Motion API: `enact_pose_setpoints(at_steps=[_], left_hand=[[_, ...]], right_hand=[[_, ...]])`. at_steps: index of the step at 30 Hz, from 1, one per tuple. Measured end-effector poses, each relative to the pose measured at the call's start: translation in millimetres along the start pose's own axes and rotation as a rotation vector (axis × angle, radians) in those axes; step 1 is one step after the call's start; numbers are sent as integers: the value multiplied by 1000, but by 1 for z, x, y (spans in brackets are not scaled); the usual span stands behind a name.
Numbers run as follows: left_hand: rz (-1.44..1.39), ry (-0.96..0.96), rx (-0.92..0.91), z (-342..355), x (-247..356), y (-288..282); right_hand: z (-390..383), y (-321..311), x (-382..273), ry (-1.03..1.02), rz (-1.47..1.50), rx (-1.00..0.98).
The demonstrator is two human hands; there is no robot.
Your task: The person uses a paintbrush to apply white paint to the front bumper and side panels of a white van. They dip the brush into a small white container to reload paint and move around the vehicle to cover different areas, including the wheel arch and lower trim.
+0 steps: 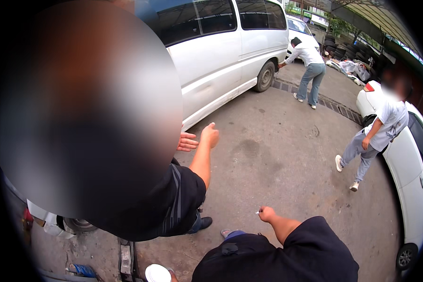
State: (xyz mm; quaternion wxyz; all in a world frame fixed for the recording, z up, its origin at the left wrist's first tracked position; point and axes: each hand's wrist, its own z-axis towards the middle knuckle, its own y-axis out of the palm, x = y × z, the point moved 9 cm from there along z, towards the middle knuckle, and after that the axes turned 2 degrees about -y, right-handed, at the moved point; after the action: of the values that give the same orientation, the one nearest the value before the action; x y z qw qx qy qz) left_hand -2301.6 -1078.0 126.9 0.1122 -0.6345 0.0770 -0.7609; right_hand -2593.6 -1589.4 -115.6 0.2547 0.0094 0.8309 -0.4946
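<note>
My right hand (267, 214) reaches forward from a black sleeve at the lower middle, its fingers pinched on a small thin white thing (257, 212) whose kind I cannot make out. At the bottom edge, my left hand (173, 277) shows only in part, its fingers against a round white cup (158, 273). The cup's lower part is cut off by the frame. Close on my left stands a person in a black shirt (174, 207), largely blurred. One of that person's hands (187, 142) is spread, while the other hand (210, 135) is curled and held out.
A white van (211, 70) stands ahead; a person in a white top (310, 55) bends at its wheel (266, 76). Another person in grey trousers (362, 152) walks beside a white car (406, 160). A drain grate (336, 104) crosses the ground. A blue can (83, 270) lies lower left.
</note>
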Motion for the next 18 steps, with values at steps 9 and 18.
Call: enact_pose_setpoints(at_steps=[9, 18], left_hand=[[-12, -10, -16, 5, -6, -1], [-38, -18, -11, 1, -9, -3]], right_hand=[[-4, 16, 19, 64, -57, -56], [-5, 30, 30, 40, -122, -54]])
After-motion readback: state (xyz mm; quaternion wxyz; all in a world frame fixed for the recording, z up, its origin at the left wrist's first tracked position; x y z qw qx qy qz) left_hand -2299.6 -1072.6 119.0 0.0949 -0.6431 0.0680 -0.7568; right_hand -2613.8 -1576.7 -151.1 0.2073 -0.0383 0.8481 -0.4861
